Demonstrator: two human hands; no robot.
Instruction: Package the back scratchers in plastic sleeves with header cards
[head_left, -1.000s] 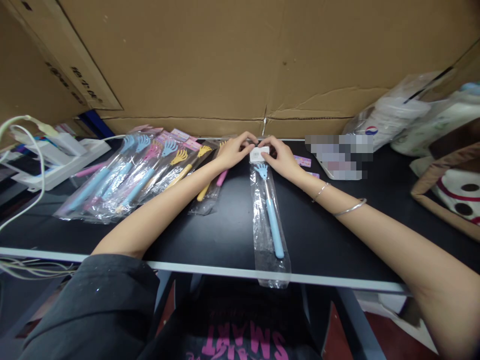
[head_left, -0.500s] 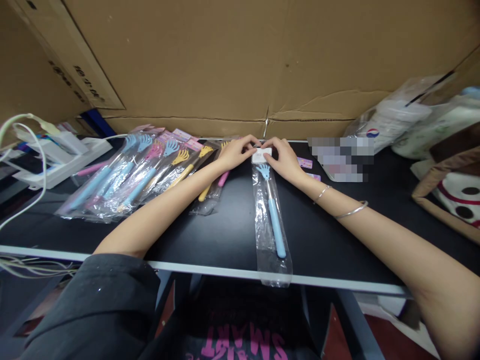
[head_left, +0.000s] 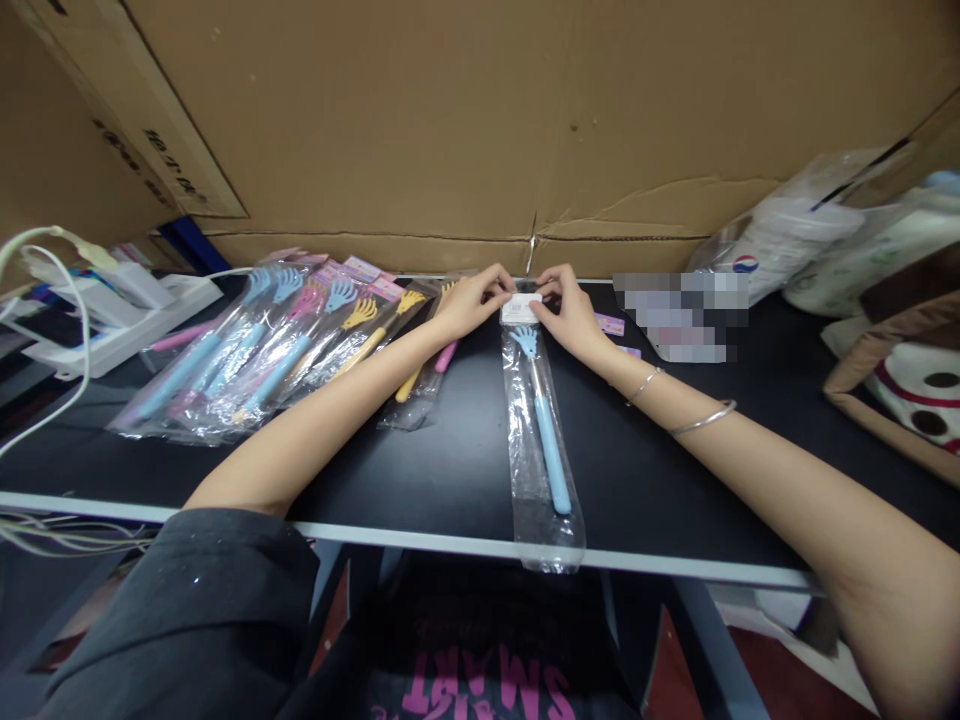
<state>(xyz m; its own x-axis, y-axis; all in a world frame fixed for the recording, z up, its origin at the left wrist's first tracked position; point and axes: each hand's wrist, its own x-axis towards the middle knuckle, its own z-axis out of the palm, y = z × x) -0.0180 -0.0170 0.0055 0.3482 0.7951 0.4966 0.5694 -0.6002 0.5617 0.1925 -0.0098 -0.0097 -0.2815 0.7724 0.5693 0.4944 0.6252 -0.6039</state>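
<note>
A blue back scratcher (head_left: 551, 450) with a hand-shaped head lies in a clear plastic bag (head_left: 521, 450), its handle toward me. A white card (head_left: 520, 309) sits at the bag's top, above the scratcher's head. At the card's left edge my left hand (head_left: 474, 305) is closed, thumb and fingers pinching the bag's upper corner. My right hand (head_left: 570, 315) grips the opposite corner, with its thumb on the card's right edge and fingers curled behind. The exact hold of the fingertips is partly hidden.
Several bagged back scratchers (head_left: 277, 340) in blue, pink and yellow are heaped at left, beside a white power strip (head_left: 142, 320). Pink-purple cards (head_left: 610, 324) lie right of my right hand. A cup in a bag (head_left: 795, 235) stands far right. Cardboard (head_left: 480, 130) walls the desk's back.
My fingertips have drawn slightly apart above the card, toward the bag's two top corners. The bag and the scratcher stay nearly in place.
</note>
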